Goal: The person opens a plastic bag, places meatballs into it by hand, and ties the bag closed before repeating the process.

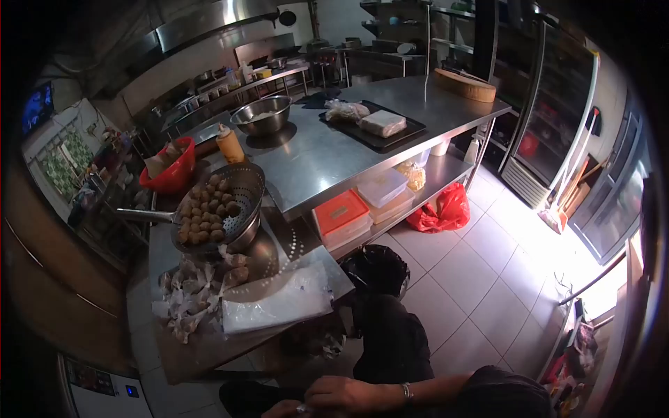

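My right hand [341, 393], with a bracelet at its wrist, is closed low in the view, its fingers bent. Beside it, my left hand [282, 409] is partly cut off by the bottom edge. A small pale thing [301, 408] shows between them, too small to make out. Above the hands stands a steel table with a stack of clear plastic bags [279, 301] and several tied bags of brown balls [191, 289]. Behind those, a perforated strainer [247, 184] holds loose brown balls [205, 212] over a steel bowl.
A red basket [169, 167], a sauce bottle [229, 144] and a steel bowl [261, 117] stand farther back. A long steel table [313, 167] carries a black tray [417, 127]. A black-lined bin [376, 268] and red bag [446, 209] are on the floor.
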The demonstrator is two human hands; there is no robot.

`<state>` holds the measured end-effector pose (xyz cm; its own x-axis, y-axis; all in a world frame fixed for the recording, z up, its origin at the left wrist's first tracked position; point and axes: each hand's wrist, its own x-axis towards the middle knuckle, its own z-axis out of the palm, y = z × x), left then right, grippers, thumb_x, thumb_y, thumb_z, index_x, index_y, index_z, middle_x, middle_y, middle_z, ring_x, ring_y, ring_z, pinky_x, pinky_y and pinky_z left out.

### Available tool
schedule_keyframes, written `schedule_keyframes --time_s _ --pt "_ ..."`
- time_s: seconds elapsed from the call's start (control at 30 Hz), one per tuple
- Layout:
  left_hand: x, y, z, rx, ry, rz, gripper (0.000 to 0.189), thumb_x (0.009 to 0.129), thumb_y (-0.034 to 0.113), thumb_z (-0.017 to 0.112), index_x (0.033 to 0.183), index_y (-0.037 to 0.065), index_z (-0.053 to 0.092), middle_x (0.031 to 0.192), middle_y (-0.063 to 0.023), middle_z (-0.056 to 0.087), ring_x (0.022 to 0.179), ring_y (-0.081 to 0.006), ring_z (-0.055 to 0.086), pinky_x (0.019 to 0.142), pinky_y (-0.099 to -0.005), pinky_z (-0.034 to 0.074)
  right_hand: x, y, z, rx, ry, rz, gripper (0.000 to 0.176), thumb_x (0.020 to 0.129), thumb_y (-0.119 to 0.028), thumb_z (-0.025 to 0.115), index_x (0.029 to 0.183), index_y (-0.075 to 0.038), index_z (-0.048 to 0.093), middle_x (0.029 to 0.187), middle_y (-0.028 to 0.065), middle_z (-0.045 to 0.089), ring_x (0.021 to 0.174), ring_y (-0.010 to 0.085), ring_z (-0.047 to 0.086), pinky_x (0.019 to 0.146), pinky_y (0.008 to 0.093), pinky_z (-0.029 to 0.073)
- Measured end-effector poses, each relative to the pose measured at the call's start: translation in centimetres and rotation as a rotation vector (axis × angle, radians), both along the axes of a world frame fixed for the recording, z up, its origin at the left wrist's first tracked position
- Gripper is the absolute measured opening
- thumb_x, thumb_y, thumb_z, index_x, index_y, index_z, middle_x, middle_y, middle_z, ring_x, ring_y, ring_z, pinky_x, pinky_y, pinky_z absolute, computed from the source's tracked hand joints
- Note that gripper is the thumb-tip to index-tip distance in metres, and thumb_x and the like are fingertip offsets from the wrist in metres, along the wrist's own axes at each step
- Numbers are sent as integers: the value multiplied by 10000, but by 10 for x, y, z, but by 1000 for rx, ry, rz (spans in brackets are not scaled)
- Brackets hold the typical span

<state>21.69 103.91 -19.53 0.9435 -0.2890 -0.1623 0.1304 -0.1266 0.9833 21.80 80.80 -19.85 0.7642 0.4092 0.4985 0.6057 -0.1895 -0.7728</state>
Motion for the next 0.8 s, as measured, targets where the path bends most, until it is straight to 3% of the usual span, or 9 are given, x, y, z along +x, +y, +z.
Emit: schedule_keyframes --time_s 0.1,0.17,0.3,0.4,0.47,0.6,0.77,0.8 --pt "0 3 1 -111 -50 -74 122 936 119 742 932 -2 752 936 -133 742 870 -225 704 768 -393 567 4 -9 5 -28 160 132 222 903 -69 708 1100 5 638 1131 158 646 986 340 688 844 399 575" --pt "1 8 -1 41 -75 -189 122 922 104 749 960 -12 754 941 -134 747 871 -232 705 758 -373 556 12 -10 -4 32 193 171 214 921 -98 717 1099 1 652 1110 150 652 962 331 696 814 394 577" --pt "5 7 -12 59 -263 -319 189 919 149 741 988 -27 752 955 -137 741 865 -219 697 753 -342 535 19 -13 4 59 297 231 215 936 -168 749 1077 -13 700 1040 117 672 934 301 709 782 396 576" --pt "3 -7 7 45 -51 -263 282 937 223 715 1045 -36 744 984 -144 731 878 -197 679 781 -321 515 20 -10 -10 68 299 268 203 929 -186 762 1051 -28 724 977 95 682 912 279 711 752 385 563" --pt "-2 -14 24 -324 325 -154 277 953 229 701 1052 -27 737 1011 -146 719 905 -182 664 826 -311 506 22 -8 -16 67 309 285 205 922 -192 772 1036 -29 725 961 89 682 890 265 708 733 374 553" --pt "1 7 -6 -327 552 -159 252 967 216 705 1039 -24 728 1041 -149 705 934 -193 663 857 -317 505 20 -7 -13 96 403 305 206 914 -204 790 969 -24 705 913 87 676 822 213 686 687 352 523" --pt "-19 4 -22 102 -309 -61 263 1029 245 650 1048 -8 720 1054 -145 717 907 -193 666 839 -337 527 14 2 -13 182 464 225 234 919 -210 794 893 -19 662 894 77 674 806 169 671 683 342 524" --pt "-19 4 -22 101 -309 -61 263 1029 245 650 1048 -8 720 1054 -145 717 907 -193 666 839 -337 527 14 3 -10 224 459 176 243 918 -208 797 876 -17 652 889 72 674 805 159 670 681 338 524"
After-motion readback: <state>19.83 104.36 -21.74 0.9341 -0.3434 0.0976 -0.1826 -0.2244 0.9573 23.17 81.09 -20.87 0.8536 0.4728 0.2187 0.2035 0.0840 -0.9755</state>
